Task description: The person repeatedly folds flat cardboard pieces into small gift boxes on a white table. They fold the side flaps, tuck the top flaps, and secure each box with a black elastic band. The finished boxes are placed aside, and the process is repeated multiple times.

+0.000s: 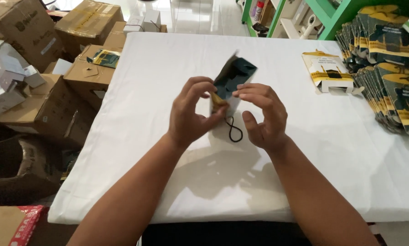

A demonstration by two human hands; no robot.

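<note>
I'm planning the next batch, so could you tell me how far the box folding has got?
Done: one yellow box lies opened up on the white table. In hand: the left hand and right hand hold a dark box with a black cord. Left: the stack of flat boxes at the right.

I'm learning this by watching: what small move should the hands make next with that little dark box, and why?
Probably pull the black cord loop snug. Both hands, left and right, hold the small dark box above the white table, and the loop dangles slack below it.
</note>
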